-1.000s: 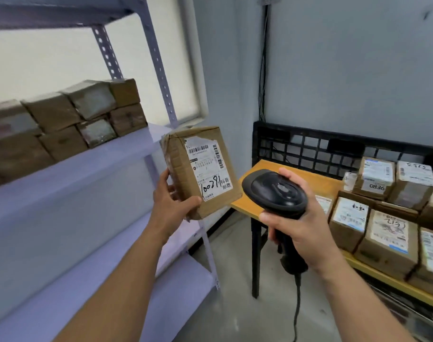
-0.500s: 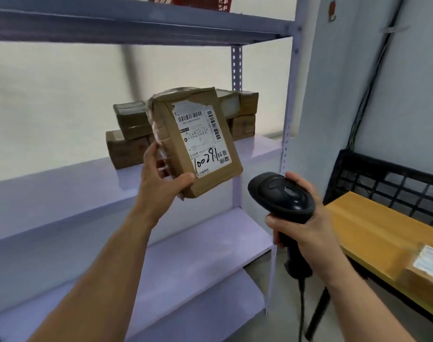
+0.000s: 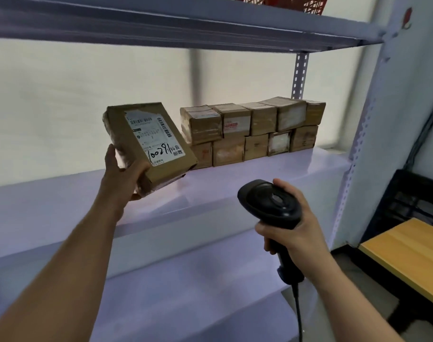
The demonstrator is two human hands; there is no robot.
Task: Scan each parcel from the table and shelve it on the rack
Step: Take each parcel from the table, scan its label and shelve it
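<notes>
Behind the parcel (image 3: 149, 141), fingers of the gripping left hand (image 3: 121, 174) are hiding. The label (image 3: 156, 139) is blurring. Below the right hand (image 3: 297, 233), the barcode scanner (image 3: 269, 206) cable (image 3: 298, 314) is running off-frame.

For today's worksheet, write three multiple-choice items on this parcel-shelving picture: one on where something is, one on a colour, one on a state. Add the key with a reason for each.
1. Where are the stacked parcels?
A. on the floor
B. on the rack's middle shelf, toward its right end
C. on the top shelf

2. What colour is the scanner?
A. white
B. red
C. black

3. How is the labelled parcel?
A. lying flat on a shelf
B. held tilted in the left hand
C. stacked on the others

Key:
1 B: the stack stands on that shelf near the right upright.
2 C: its head and handle, gripped by the right hand, are black.
3 B: the thumb and fingers clasp its lower corner, and its label faces the camera.
</notes>
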